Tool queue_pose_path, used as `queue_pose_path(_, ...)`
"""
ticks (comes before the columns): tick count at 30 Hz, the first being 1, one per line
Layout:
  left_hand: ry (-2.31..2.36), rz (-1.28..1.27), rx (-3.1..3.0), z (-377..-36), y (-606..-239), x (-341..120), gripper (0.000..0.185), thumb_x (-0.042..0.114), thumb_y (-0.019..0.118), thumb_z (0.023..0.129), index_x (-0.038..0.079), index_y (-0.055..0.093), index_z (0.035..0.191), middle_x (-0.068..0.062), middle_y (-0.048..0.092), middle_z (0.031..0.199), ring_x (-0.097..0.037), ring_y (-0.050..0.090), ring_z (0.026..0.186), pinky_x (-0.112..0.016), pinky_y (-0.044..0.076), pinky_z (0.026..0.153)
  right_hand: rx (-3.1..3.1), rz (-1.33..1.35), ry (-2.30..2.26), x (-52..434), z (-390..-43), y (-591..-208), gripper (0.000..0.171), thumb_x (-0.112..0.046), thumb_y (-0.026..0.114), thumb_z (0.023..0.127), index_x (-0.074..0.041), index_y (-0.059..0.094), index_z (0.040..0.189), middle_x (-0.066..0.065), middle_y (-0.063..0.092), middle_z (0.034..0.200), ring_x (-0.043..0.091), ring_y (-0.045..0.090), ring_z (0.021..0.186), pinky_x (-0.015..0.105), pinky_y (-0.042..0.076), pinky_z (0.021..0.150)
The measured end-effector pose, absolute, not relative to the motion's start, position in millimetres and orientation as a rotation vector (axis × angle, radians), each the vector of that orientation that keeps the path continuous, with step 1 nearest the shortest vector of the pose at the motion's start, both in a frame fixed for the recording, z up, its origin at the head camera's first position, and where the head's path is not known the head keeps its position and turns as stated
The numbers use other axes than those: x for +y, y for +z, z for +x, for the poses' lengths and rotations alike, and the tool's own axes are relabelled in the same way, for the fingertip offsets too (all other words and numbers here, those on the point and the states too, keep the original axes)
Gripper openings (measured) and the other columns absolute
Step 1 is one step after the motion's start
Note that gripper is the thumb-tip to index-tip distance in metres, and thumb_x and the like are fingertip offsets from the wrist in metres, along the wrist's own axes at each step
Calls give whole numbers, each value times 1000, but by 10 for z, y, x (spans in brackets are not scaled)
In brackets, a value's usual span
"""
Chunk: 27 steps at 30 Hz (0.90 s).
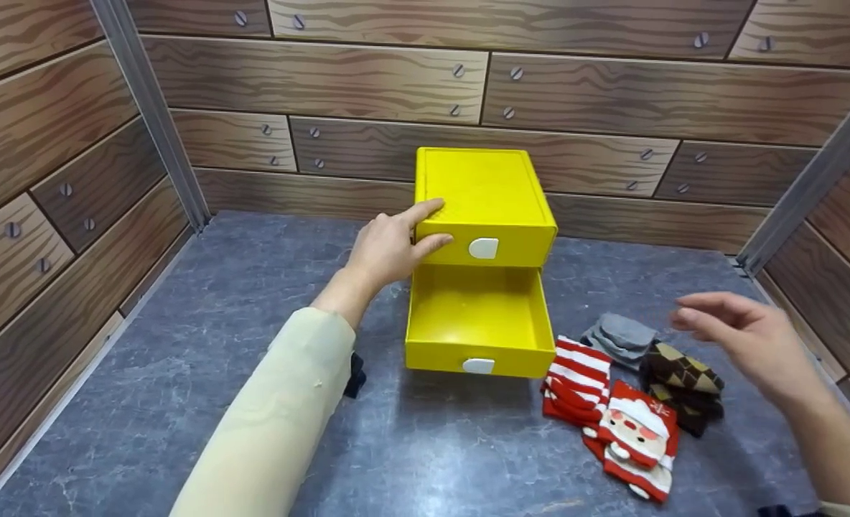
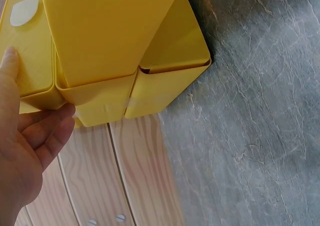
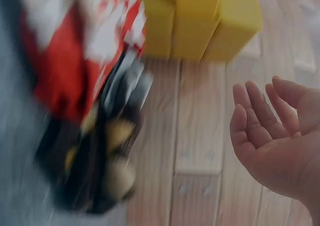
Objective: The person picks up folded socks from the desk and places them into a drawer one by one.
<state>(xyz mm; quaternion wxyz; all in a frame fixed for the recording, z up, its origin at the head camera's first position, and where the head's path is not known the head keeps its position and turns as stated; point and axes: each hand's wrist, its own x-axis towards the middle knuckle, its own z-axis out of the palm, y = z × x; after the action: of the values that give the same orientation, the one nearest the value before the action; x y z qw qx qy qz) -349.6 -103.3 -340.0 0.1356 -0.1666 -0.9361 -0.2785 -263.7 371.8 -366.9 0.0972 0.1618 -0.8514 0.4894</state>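
My left hand (image 1: 388, 248) grips the front left edge of the yellow drawer unit (image 1: 486, 188) on the counter (image 1: 181, 359), its lower drawer (image 1: 436, 355) pulled out, while my right hand (image 1: 766, 348) hangs loosely parted in the air near the argyle socks (image 1: 685, 375), grey socks (image 1: 620, 337), striped socks (image 1: 578, 377) and Santa socks (image 1: 638, 434).

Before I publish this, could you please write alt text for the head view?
A person's left hand grips a yellow drawer unit, its lower drawer pulled open. The right hand, holding nothing, hovers near folded socks: gray, brown-patterned, red-and-white striped, and red with a cartoon face.
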Motion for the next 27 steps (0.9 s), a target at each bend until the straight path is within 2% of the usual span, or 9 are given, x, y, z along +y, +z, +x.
queue_pose_path(5, -809, -487, -2718, -3504, -3400, -1017, 68, 59, 63, 102, 32, 48, 162, -4, 60, 67, -22, 51, 62, -38, 49, 75, -2558, 308, 1433, 4073, -2751, -3904, 22, -12, 70, 104, -5, 74, 125, -9, 80, 103, 3, 74, 91, 17, 56, 79)
queue_pose_path(12, -818, -489, -2709, -3507, -3403, -1032, 67, 59, 63, 101, 32, 49, 161, -4, 57, 65, -21, 48, 59, -37, 48, 74, -2658, 160, 1404, 4371, -2808, -4155, 27, -23, 74, 104, -9, 74, 127, -19, 75, 106, -4, 68, 94, 15, 53, 80)
queue_pose_path(15, -827, -491, -2706, -3507, -3410, -1038, 68, 59, 63, 101, 32, 49, 161, -4, 57, 65, -21, 49, 60, -37, 49, 74, -2725, 145, 1381, 4419, -2815, -4256, 32, -23, 75, 102, -5, 71, 129, -20, 74, 108, -5, 66, 96, 15, 53, 81)
queue_pose_path(19, -824, -498, -2701, -3505, -3408, -1038, 68, 60, 63, 101, 32, 49, 161, -4, 59, 66, -21, 48, 59, -36, 48, 72, -2806, 187, 1300, 4435, -2817, -4363, 44, -18, 79, 99, 6, 66, 133, -15, 74, 112, -5, 65, 96, 16, 52, 82)
queue_pose_path(22, -817, -499, -2701, -3503, -3407, -1036, 68, 59, 63, 101, 32, 49, 161, -3, 59, 67, -20, 48, 59, -36, 46, 70, -2853, 188, 1246, 4433, -2803, -4433, 49, -18, 80, 98, 9, 64, 135, -9, 75, 113, -7, 63, 94, 15, 52, 80)
queue_pose_path(27, -821, -489, -2706, -3497, -3412, -1041, 67, 59, 63, 102, 32, 49, 162, -3, 57, 68, -20, 48, 61, -35, 45, 69, -2899, 175, 1249, 4430, -2795, -4533, 55, -19, 79, 99, 13, 58, 140, 21, 72, 126, -9, 61, 95, 15, 52, 80)
